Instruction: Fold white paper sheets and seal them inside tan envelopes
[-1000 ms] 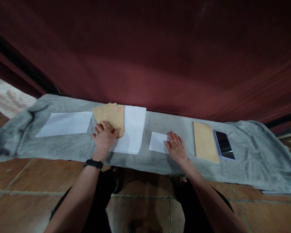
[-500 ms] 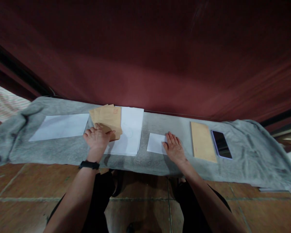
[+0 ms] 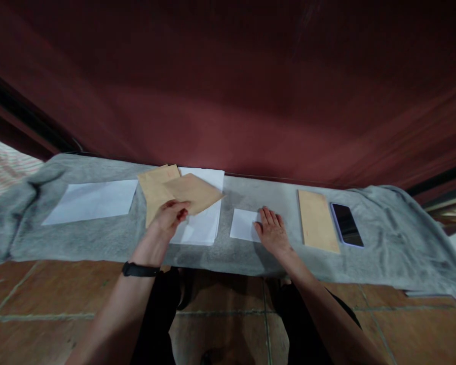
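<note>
My left hand point(image 3: 170, 217) pinches one brown envelope point(image 3: 193, 195) and holds it lifted and turned above a stack of white sheets point(image 3: 202, 223). More brown envelopes point(image 3: 154, 190) stay in a pile just left of it. My right hand point(image 3: 272, 230) lies flat with fingers stretched out, its fingertips pressing the right edge of a small folded white paper point(image 3: 243, 224). A black band sits on my left wrist.
A grey cloth point(image 3: 110, 238) covers the long low surface. On it lie a large white sheet point(image 3: 93, 201) at the left, a single brown envelope point(image 3: 318, 220) at the right and a phone point(image 3: 346, 224) beside it. A dark red curtain hangs behind. Tiled floor lies below.
My left hand has picked one brown envelope off the pile, raised it and swung it to the right. My right hand has stayed on the small folded paper.
</note>
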{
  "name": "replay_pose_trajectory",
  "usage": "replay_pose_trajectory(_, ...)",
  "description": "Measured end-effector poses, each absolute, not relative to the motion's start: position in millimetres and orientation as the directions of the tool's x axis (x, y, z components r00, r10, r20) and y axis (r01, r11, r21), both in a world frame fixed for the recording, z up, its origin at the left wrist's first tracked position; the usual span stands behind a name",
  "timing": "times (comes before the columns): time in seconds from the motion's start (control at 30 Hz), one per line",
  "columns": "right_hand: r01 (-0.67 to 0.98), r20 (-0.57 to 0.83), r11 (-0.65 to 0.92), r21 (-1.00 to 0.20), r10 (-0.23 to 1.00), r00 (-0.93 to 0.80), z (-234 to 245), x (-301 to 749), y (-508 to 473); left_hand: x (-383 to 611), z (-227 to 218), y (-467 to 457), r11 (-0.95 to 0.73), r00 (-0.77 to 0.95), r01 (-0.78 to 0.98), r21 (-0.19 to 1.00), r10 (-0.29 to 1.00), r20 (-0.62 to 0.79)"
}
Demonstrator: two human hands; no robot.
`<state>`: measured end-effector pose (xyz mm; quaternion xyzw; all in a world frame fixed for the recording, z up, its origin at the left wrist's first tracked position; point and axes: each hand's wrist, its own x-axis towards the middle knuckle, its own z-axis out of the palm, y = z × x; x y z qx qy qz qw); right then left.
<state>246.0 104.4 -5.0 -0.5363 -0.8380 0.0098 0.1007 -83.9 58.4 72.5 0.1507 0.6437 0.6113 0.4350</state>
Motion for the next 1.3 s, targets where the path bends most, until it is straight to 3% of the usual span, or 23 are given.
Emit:
replay_pose_trajectory(0.1, 0.876, 0.176, 0.405, -0.262, 0.912, -0.369, -5, 245, 108, -49, 68, 58, 0.249, -0.359, -0.495, 0.832, 0.814, -0.457)
replay_pose_trajectory(0.17, 0.800, 0.180, 0.386, -0.460, 0.923, -0.341, -5, 242, 112, -24, 62, 56, 0.274, -0.267, -0.543, 0.794, 0.840, -0.473)
replay_pose_trajectory(0.27, 0.507, 0.067, 0.217, -0.834, 0.952, -0.298, -4, 235, 117, 10, 50, 53, 0.314, -0.163, -0.554, 0.771, 0.867, -0.470)
replay_pose_trajectory(0.33, 0.244, -0.063, 0.009, -0.970, 0.956, -0.286, -1, 228, 117, 25, 43, 51, 0.292, -0.148, -0.565, 0.772, 0.885, -0.442)
replay_pose_trajectory(0.47, -0.238, -0.168, -0.259, -0.936, 0.924, -0.344, 17, 221, 115, 36, 39, 51, 0.213, -0.227, -0.587, 0.781, 0.882, -0.412)
replay_pose_trajectory(0.53, -0.354, -0.187, -0.330, -0.875, 0.905, -0.381, 25, 219, 114, 37, 39, 52, 0.180, -0.268, -0.589, 0.788, 0.877, -0.400)
replay_pose_trajectory(0.73, -0.189, -0.252, -0.312, -0.931, 0.924, -0.286, 17, 216, 111, 52, 35, 51, 0.194, -0.264, -0.542, 0.818, 0.885, -0.384)
replay_pose_trajectory(1.0, -0.321, -0.320, -0.490, -0.811, 0.829, -0.458, 24, 228, 115, 56, 43, 49, 0.285, -0.076, -0.775, 0.565, 0.845, -0.530)
replay_pose_trajectory(1.2, -0.167, -0.168, -0.238, -0.957, 0.922, -0.348, 21, 225, 120, 65, 32, 41, 0.399, 0.007, -0.648, 0.649, 0.855, -0.518)
replay_pose_trajectory(1.3, -0.067, -0.085, -0.111, -0.992, 0.947, -0.310, 20, 230, 125, 66, 30, 36, 0.461, 0.104, -0.407, 0.789, 0.881, -0.461)
